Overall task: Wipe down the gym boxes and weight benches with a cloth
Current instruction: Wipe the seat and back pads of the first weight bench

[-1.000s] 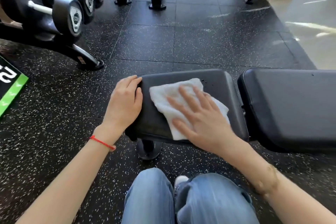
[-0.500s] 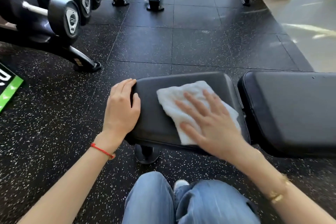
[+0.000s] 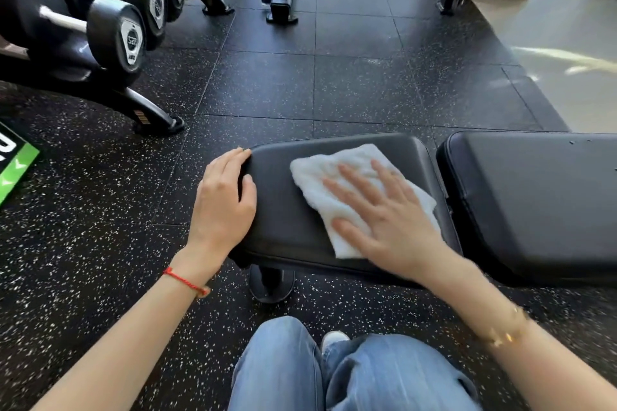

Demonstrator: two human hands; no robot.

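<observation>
Sliding rightward since 1 second ago, the right hand presses the white cloth flat-fingered on the seat pad. Left hand curls over its edge. Overlapping strokes should cover corners.

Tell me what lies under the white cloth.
The cloth lies on the bench seat pad; the right hand presses on it. The pad surface beneath is covered.

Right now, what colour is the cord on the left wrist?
Red cord, head view.
</observation>
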